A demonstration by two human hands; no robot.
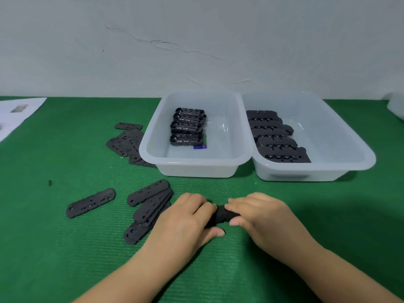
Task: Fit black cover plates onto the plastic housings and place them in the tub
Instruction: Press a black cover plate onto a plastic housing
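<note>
Nearest the camera, on the green mat (65, 248): two bare forearms reach forward and meet over one black part (219, 215). Left hand (185, 217), fingers curled over the part's left end, thumb tucked beneath it. Right hand (260, 213), fingers curled over the right end, thumb at the near edge. Only a short dark middle section of the held part shows between the two hands; whether plate and housing are both in the grip cannot be told. Just left of the grip: a fanned stack of black cover plates (148, 206), long, flat, round-ended, pierced with small holes, lying overlapped on the mat and touching the left wrist area. Further left of that stack, apart from it: one single cover plate (90, 202), lying flat and angled. Beyond the grip and to the left: a second loose pile of plates (129, 143), partly hidden behind a tub wall. Straight beyond the grip: left translucent white tub (196, 169), holding a row of four open black housings (187, 130) standing on their long edges, with a small blue card (200, 146) under the nearest. Beyond the grip and to the right, touching the first tub: right tub (306, 173), holding an overlapping row of covered black units (277, 138) along its left wall. Far left: a printed paper sheet (15, 114). Furthest: a white wall (196, 40) with cracked paint.
</note>
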